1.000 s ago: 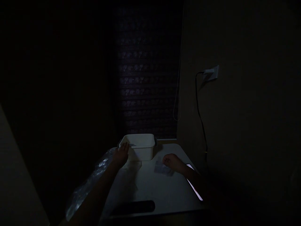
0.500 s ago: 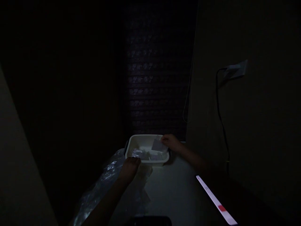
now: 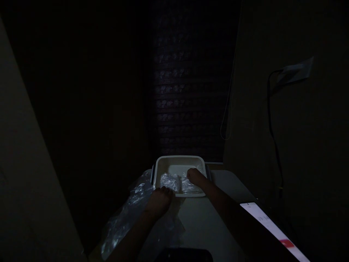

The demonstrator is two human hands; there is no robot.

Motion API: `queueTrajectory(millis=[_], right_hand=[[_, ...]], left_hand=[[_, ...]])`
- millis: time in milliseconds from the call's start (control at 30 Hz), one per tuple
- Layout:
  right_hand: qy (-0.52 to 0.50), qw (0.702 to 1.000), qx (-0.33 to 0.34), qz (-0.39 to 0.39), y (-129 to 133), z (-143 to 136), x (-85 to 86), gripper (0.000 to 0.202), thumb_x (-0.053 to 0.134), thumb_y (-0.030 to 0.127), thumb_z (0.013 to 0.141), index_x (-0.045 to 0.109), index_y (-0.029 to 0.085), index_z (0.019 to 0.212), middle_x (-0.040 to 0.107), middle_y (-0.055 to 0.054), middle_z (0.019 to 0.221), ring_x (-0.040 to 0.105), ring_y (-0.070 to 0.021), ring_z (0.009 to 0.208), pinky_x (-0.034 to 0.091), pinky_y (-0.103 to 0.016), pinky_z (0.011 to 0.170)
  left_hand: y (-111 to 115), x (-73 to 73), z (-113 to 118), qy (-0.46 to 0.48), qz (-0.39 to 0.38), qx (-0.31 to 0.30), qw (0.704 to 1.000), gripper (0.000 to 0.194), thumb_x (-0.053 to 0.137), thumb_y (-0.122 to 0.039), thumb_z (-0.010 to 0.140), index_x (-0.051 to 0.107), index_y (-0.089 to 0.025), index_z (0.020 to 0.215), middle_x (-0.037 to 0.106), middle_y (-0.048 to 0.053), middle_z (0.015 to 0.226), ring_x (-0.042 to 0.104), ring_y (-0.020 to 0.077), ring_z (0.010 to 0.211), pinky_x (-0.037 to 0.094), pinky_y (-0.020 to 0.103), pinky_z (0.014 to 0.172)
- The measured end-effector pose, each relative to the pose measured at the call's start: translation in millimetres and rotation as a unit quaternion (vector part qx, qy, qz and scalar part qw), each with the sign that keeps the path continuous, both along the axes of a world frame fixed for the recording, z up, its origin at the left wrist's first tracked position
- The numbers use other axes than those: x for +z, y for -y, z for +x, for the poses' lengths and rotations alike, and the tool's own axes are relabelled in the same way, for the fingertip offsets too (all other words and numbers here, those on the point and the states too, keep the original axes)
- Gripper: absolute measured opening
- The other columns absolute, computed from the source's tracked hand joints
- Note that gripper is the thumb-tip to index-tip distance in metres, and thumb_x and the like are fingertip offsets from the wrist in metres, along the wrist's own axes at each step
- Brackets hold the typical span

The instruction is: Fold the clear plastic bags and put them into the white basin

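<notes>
A white rectangular basin (image 3: 177, 158) with dark side handles stands on the far part of a pale table. Crinkled clear plastic (image 3: 170, 182) lies inside it, catching some light. My left hand (image 3: 160, 200) is closed at the basin's near left rim, its fingers curled over the edge. Inside the basin's right half, my right hand (image 3: 195, 176) is closed above more clear plastic (image 3: 188, 186). Darkness hides what its fingers hold. A large clear plastic sheet or bag (image 3: 122, 225) spreads over the table to the left, partly behind my left forearm.
A lit phone or tablet screen (image 3: 261, 220) with a red patch lies at the right. Before me is a dark rounded object (image 3: 184, 255) on the pale table (image 3: 201, 225). Behind hangs a dark blind (image 3: 174, 89); a cord (image 3: 269, 112) runs down from a wall outlet (image 3: 298, 71).
My right hand has lowered into the basin; the pale flat piece it held no longer shows. My left hand stays at the near left rim. The view has shifted slightly.
</notes>
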State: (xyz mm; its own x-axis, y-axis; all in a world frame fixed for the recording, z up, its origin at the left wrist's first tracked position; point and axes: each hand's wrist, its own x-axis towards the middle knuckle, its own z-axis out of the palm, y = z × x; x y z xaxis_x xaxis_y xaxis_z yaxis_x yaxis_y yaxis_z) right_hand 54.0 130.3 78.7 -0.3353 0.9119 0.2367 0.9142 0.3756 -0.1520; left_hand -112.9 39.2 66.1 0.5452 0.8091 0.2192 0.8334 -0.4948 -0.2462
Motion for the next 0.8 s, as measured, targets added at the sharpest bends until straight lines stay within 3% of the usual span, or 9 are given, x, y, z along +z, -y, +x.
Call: queueTrajectory(millis=[133, 267, 400, 567, 667, 800], right_hand=[[-0.006, 1.000, -0.013, 0.010, -1.5, 2.5, -5.1, 0.022, 0.039, 0.009, 0.065, 0.056, 0.011, 0.078, 0.056, -0.011, 0.081, 0.050, -0.0154, 0.077, 0.034, -0.022, 0.064], [-0.050, 0.996, 0.014, 0.069, 5.8, 5.4, 8.0, 0.028, 0.036, 0.013, 0.067, 0.050, 0.012, 0.091, 0.051, -0.008, 0.095, 0.046, -0.0133, 0.084, 0.032, -0.020, 0.070], [-0.062, 0.986, 0.038, 0.150, 24.0, 17.0, 20.1, 0.027, 0.034, 0.014, 0.069, 0.050, 0.015, 0.090, 0.051, -0.005, 0.091, 0.043, -0.0137, 0.086, 0.025, -0.025, 0.078], [-0.075, 0.967, 0.056, 0.237, 50.3, 37.4, 8.8, 0.027, 0.034, 0.010, 0.066, 0.050, 0.017, 0.087, 0.051, -0.004, 0.088, 0.039, -0.0152, 0.087, 0.021, -0.030, 0.080], [-0.074, 0.969, 0.073, 0.224, 61.5, 42.8, -2.0, 0.026, 0.035, 0.010, 0.066, 0.051, 0.017, 0.084, 0.052, -0.004, 0.084, 0.040, -0.0148, 0.083, 0.022, -0.029, 0.078], [-0.031, 0.983, 0.084, 0.161, 74.2, 38.9, -8.9, 0.024, 0.036, 0.011, 0.066, 0.053, 0.017, 0.083, 0.054, -0.004, 0.081, 0.042, -0.0142, 0.082, 0.023, -0.027, 0.076]], left_hand=[[-4.4, 0.9, 0.6, 0.005, 0.007, 0.000, 1.000, 0.016, 0.033, -0.014, 0.072, 0.048, -0.014, 0.078, 0.053, 0.008, 0.076, 0.048, 0.0175, 0.070, 0.036, 0.030, 0.058], [-18.6, 5.2, 2.9, 0.033, 0.031, 0.025, 0.999, 0.018, 0.033, -0.011, 0.071, 0.048, -0.014, 0.081, 0.053, 0.007, 0.076, 0.047, 0.0175, 0.072, 0.034, 0.030, 0.062], [-41.1, 8.3, 9.0, 0.082, 0.051, 0.068, 0.993, 0.025, 0.032, -0.008, 0.071, 0.046, -0.015, 0.089, 0.052, 0.007, 0.085, 0.045, 0.0165, 0.081, 0.029, 0.030, 0.073], [-60.3, 6.7, 18.2, 0.122, 0.094, 0.099, 0.983, 0.031, 0.031, -0.010, 0.071, 0.042, -0.013, 0.100, 0.049, 0.010, 0.096, 0.040, 0.0175, 0.091, 0.021, 0.033, 0.082], [-58.5, 8.4, 20.5, 0.139, 0.131, 0.114, 0.975, 0.041, 0.033, -0.011, 0.068, 0.033, -0.012, 0.109, 0.040, 0.011, 0.108, 0.030, 0.0195, 0.102, 0.017, 0.036, 0.085], [-39.2, 13.9, 15.8, 0.141, 0.162, 0.125, 0.969, 0.046, 0.034, -0.010, 0.065, 0.030, -0.013, 0.111, 0.035, 0.010, 0.113, 0.025, 0.0206, 0.105, 0.016, 0.038, 0.085]])
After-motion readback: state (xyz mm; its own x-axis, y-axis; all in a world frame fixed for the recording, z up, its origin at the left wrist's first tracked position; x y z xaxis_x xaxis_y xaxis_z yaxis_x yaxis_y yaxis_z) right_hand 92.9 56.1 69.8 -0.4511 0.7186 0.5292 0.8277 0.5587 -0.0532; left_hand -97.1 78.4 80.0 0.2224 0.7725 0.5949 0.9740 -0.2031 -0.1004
